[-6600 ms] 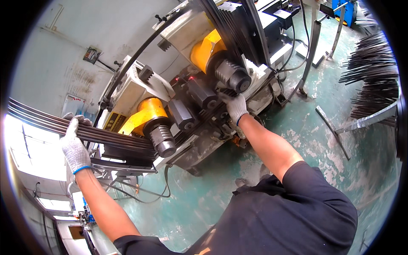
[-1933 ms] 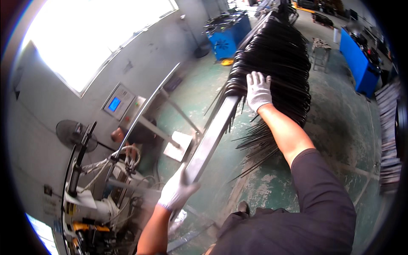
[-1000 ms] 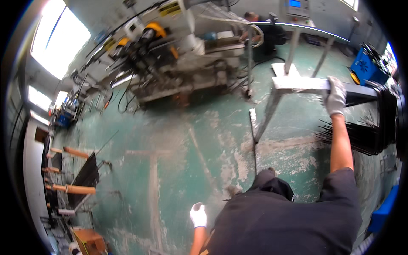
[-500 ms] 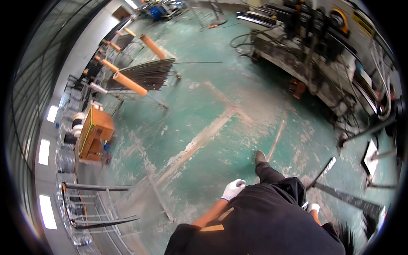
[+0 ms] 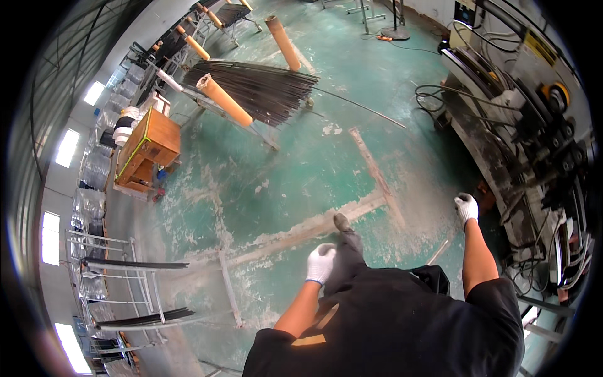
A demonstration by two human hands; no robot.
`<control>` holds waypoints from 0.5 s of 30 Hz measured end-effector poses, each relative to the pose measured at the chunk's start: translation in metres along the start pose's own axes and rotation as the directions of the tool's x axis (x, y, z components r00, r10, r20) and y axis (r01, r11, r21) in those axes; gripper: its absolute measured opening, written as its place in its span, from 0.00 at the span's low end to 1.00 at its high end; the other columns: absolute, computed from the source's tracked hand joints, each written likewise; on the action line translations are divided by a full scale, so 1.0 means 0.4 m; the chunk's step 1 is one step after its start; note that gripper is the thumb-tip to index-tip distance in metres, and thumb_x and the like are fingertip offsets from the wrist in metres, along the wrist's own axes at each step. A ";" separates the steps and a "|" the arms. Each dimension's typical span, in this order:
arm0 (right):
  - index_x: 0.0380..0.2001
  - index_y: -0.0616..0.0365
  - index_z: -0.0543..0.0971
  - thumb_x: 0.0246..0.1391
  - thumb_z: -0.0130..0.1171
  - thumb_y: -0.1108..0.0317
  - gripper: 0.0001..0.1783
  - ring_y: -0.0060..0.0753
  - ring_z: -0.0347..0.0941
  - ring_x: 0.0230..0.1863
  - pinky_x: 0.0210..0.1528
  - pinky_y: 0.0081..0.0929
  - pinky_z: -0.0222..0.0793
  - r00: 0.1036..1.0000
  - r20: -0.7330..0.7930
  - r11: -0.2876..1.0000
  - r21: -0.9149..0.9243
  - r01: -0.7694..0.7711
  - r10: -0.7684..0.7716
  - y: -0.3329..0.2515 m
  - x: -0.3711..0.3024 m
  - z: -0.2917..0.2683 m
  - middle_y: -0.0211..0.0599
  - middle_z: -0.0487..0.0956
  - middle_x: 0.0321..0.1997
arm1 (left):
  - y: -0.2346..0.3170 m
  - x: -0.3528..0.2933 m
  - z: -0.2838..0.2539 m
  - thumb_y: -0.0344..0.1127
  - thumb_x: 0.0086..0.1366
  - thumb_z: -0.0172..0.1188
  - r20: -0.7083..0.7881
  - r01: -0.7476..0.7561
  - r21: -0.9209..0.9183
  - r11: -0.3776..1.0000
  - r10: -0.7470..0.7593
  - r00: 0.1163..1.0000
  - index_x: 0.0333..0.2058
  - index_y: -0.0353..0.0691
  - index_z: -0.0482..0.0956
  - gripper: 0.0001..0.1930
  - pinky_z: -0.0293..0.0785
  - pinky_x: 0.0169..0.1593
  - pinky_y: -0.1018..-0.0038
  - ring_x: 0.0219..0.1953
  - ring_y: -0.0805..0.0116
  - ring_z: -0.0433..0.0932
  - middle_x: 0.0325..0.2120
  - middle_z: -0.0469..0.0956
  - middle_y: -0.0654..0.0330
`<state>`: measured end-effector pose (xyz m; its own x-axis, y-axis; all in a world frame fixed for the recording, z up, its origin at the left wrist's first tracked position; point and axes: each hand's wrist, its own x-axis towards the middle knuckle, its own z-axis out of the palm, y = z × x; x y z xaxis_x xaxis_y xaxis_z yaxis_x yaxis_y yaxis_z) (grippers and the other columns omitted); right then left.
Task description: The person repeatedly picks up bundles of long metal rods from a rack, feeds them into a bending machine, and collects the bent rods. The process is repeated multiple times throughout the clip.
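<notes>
1. The left hand (image 5: pixel 321 264), in a pale glove with a blue cuff edge, hangs well left of the machine (image 5: pixel 516 141), right beside the dark trouser leg (image 5: pixel 347 251). Its fingers curl inward, fairly narrow; whether anything sits inside that curl, I cannot tell.
2. Over to the right hand (image 5: pixel 466 208), gloved in the same pale knit, just left of the machine in this view, which is the nearest thing to it. Fingers bent, loosely drawn in; how tightly they close, I cannot tell, and whether they touch the machine isn't clear either.
3. And there's the machine itself, filling the right side, a long grimy base below, dark working parts and cables above.
4. Look well left of the machine: a fanned spread of dark rods (image 5: pixel 260 91) lies on a stand, and one long rod (image 5: pixel 364 110) juts out toward the machine.
5. Two orange posts frame that spread, the tilted post (image 5: pixel 223 100) farther from the machine, the steeper post (image 5: pixel 282 43) closer to it.
6. Farther left of the machine comes an orange-brown wooden cabinet (image 5: pixel 160 141), then a metal rack (image 5: pixel 149 289) carrying dark strips (image 5: pixel 141 263).
7. Between rack and machine, one shoe (image 5: pixel 341 221) points forward on the worn green floor (image 5: pixel 282 201).
</notes>
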<state>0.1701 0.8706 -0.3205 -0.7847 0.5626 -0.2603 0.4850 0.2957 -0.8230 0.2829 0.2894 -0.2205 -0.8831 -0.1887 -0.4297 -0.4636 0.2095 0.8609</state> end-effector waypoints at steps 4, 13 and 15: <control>0.55 0.63 0.82 0.63 0.67 0.63 0.21 0.27 0.79 0.33 0.37 0.29 0.76 0.998 0.040 0.990 0.129 -0.058 0.054 -0.230 0.109 0.302 0.36 0.86 0.37 | 0.068 0.290 -0.126 0.27 0.68 0.63 -0.053 -0.041 0.014 0.999 0.042 0.998 0.45 0.33 0.86 0.09 0.78 0.54 0.71 0.45 0.70 0.83 0.41 0.87 0.59; 0.58 0.59 0.80 0.63 0.68 0.57 0.25 0.29 0.73 0.25 0.27 0.32 0.71 0.949 -0.062 0.950 -0.001 -0.311 0.311 -0.294 0.424 0.619 0.35 0.80 0.33 | 0.814 0.885 -0.574 0.22 0.69 0.62 -0.295 -0.393 0.105 0.914 0.406 0.865 0.47 0.36 0.84 0.10 0.76 0.58 0.73 0.48 0.73 0.81 0.43 0.84 0.64; 0.60 0.60 0.79 0.62 0.70 0.54 0.29 0.37 0.77 0.40 0.42 0.35 0.73 0.931 -0.112 0.930 -0.079 -0.358 0.348 -0.303 0.503 0.672 0.42 0.82 0.44 | 0.913 1.037 -0.653 0.22 0.70 0.62 -0.351 -0.453 0.212 0.866 0.500 0.792 0.49 0.34 0.83 0.11 0.76 0.57 0.74 0.48 0.73 0.80 0.44 0.83 0.63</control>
<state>-0.1504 0.7405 -0.4089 -0.5179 0.7132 -0.4724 0.7626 0.1347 -0.6327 -0.2339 0.0370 -0.0131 -0.9054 -0.3816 0.1861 -0.0170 0.4706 0.8822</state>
